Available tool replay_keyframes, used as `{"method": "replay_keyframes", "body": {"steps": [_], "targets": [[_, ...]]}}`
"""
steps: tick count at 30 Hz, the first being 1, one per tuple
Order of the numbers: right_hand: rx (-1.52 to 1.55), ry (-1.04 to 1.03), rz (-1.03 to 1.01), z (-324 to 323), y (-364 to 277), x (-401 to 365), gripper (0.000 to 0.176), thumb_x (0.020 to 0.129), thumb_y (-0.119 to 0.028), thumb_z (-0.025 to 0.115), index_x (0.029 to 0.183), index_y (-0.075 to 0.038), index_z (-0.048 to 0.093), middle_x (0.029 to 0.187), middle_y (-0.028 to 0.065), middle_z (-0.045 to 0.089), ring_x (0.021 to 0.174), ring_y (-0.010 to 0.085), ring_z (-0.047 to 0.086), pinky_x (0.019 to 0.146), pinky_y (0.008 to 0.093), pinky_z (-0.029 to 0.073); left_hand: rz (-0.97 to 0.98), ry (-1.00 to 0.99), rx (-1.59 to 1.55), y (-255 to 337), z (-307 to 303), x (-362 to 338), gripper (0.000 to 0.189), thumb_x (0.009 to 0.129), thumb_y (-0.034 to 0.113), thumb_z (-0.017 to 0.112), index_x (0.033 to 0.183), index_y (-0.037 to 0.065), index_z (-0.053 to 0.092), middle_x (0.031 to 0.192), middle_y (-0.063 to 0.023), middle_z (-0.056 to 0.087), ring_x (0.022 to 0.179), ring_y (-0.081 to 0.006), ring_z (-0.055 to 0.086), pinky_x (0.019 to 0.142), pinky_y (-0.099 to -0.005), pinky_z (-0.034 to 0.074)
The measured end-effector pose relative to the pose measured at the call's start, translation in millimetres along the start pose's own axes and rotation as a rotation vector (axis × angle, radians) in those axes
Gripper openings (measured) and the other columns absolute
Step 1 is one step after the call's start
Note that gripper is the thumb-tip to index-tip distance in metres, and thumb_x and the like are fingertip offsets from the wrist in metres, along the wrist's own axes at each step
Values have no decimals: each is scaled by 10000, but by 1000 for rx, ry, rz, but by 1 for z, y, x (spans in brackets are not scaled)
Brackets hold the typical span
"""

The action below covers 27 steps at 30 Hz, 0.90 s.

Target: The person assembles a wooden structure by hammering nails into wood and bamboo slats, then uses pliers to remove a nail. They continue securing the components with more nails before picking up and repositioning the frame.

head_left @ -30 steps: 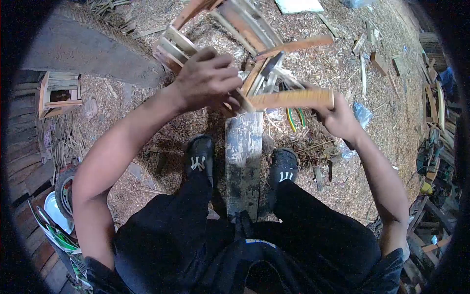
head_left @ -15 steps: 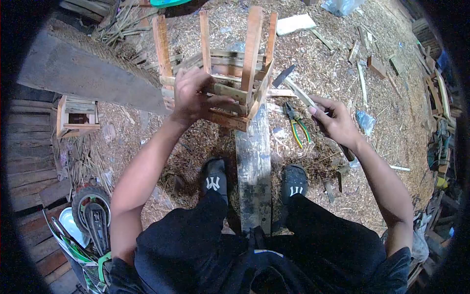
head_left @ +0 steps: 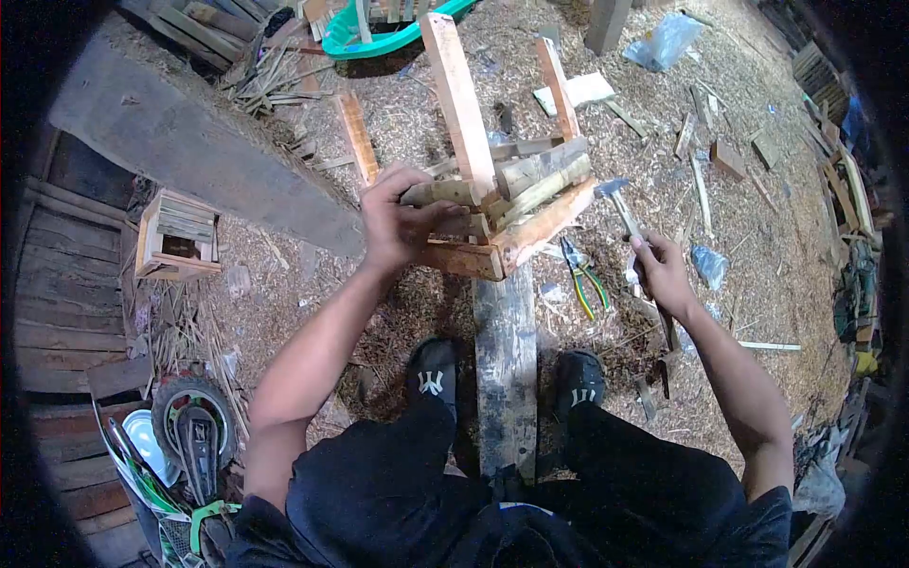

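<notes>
An upturned wooden stool rests on the end of a worn plank that runs between my feet. Its legs point away from me. My left hand grips the stool's near rail and holds it tilted. My right hand holds a hammer by the handle. The hammer's head hangs just to the right of the stool's corner, close to it.
Green-handled pliers lie on the sawdust between the plank and my right hand. A big timber beam crosses at the upper left, with a small wooden box beside it. Wood offcuts litter the right. A machine stands at the lower left.
The stool was first lifted in both hands, then set down on the plank's end and turned. My right hand let go of it and took up the hammer, which now points at the stool.
</notes>
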State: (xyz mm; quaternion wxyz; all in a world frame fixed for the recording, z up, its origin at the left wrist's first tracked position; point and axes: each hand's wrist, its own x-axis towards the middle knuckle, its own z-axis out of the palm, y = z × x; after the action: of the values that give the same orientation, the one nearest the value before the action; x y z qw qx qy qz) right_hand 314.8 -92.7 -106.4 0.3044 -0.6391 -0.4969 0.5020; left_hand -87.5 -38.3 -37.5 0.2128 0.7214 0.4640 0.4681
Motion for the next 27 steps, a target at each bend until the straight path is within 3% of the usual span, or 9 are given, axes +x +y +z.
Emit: {"method": "replay_keyframes", "body": {"steps": [6,10,11,15,20,22,23,26,27], "targets": [[-79,165,-116,-7,28,9,362,1041,-356,577,944,-10,624,668,-30,512,592,102,469,533,312,388,-140,102,-146,-4,9,-3,217,768,102,875,847,29,686,800,6,647,730,-82,576,641,-256,475],[-294,137,-2,-11,41,6,480,1016,-418,595,1075,53,666,789,111,675,746,191,656,700,355,522,-128,125,-355,-7,13,-3,288,881,257,811,818,17,664,731,38,618,659,-56,544,568,-237,447],[-409,119,-2,-17,66,16,529,998,-434,614,1133,76,660,882,212,709,844,284,702,813,406,536,-119,132,-352,-11,16,-4,342,907,315,789,809,15,657,709,47,601,640,-51,531,549,-235,433],[-483,55,54,-18,115,28,582,979,-428,642,1196,112,637,1180,356,634,1120,438,643,962,446,495,4,152,-404,-17,27,-5,405,910,383,777,799,16,649,709,42,592,651,-49,523,559,-239,423],[-661,144,-118,-9,137,28,622,974,-423,659,1142,174,618,1058,303,704,1028,360,697,919,419,523,-198,150,-568,-11,37,-10,587,918,568,691,835,-13,664,745,25,613,690,-58,540,606,-258,444],[-522,-41,200,-5,103,23,496,962,-366,678,1061,120,670,1138,330,661,1122,440,640,991,422,482,-184,120,-578,-8,38,-10,692,910,665,636,875,-25,684,772,18,637,714,-65,567,625,-261,464],[-524,-44,204,-5,103,23,496,962,-366,678,1061,120,670,1138,330,661,1122,440,640,991,422,482,-197,96,-608,-13,40,-10,726,900,697,622,889,-26,694,789,9,652,732,-67,578,639,-259,473],[-677,-25,172,-8,122,28,427,962,-323,683,997,102,681,1103,286,689,1040,414,669,927,438,507,-173,13,-634,-33,48,-15,802,887,754,574,959,-34,704,842,-30,689,794,-89,627,687,-273,517],[-576,15,5,-10,126,31,432,962,-315,681,1071,103,670,1088,282,704,1021,381,686,916,422,515,-134,-44,-625,-36,52,-16,846,883,780,540,1013,-40,705,879,-61,712,839,-111,666,721,-290,551]]}}
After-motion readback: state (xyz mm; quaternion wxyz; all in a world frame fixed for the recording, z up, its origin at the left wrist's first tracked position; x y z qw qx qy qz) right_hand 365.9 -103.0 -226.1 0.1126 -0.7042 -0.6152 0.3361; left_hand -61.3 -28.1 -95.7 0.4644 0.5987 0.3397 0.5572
